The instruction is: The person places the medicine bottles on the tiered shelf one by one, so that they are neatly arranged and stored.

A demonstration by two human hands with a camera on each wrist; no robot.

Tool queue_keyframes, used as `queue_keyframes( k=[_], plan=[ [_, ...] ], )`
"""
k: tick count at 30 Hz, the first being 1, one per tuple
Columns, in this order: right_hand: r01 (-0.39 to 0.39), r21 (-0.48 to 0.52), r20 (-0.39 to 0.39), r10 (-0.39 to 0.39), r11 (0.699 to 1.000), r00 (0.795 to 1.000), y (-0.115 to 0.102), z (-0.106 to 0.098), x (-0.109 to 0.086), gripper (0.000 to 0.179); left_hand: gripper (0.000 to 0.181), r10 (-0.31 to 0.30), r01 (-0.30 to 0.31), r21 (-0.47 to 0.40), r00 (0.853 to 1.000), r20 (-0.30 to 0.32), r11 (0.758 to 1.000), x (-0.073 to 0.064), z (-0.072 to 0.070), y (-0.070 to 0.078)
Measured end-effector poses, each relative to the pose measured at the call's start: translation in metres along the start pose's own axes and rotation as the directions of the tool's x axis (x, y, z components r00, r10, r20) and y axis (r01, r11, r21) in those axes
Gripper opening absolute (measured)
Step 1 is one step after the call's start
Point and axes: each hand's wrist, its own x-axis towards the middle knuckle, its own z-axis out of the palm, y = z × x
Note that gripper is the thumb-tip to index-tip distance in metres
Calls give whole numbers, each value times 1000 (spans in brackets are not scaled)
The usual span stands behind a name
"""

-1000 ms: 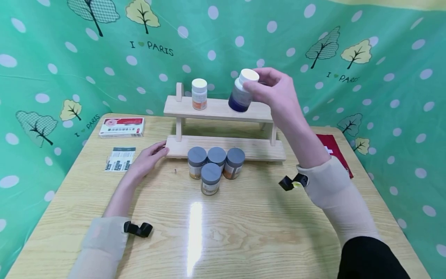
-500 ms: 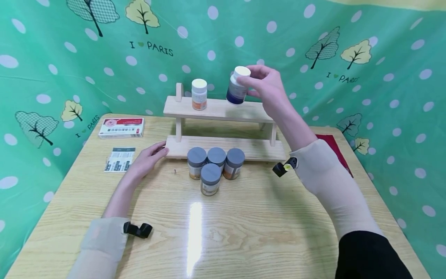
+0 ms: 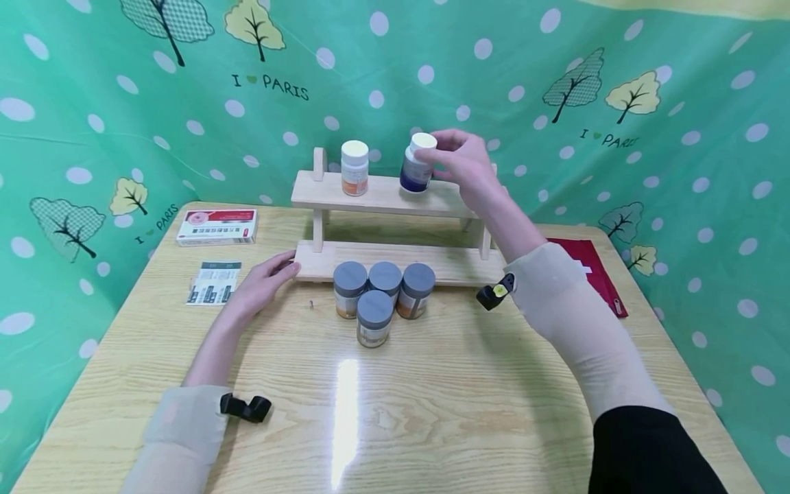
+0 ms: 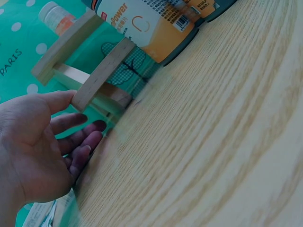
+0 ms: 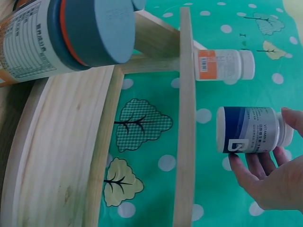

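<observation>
My right hand [image 3: 463, 165] pinches a white-capped vitamin bottle [image 3: 417, 165] with a dark blue band. In the right wrist view the bottle [image 5: 251, 130] is held near its cap, and a gap shows between its base and the upper board. That board belongs to a two-tier wooden shelf [image 3: 389, 195]. An orange-and-white pill bottle [image 3: 354, 169] stands on the upper tier, left of the held one. My left hand [image 3: 262, 281] is at the left end of the lower board. In the left wrist view its thumb touches the board end [image 4: 87, 94]; the other fingers are loosely bent below.
Several grey-lidded jars [image 3: 374, 312] stand clustered before the lower tier. A red-and-white box [image 3: 217, 226] and a printed packet [image 3: 214, 282] lie at the left. Partly behind my right arm is a red pouch [image 3: 601, 274]. A green curtain [image 3: 395, 41] hangs behind the table.
My right hand has carried the vitamin bottle slightly left and brought it more upright, lifting it and then lowering it toward the upper board. My left hand has stayed in place.
</observation>
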Motion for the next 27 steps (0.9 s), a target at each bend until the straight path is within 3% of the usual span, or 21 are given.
queue_keyframes(
  k=[27],
  plan=[
    [19, -5, 29, -18, 1000, 999, 19, 9, 9, 49, 73, -14, 14, -5, 1000, 6, 1000, 2, 0, -1]
  ],
)
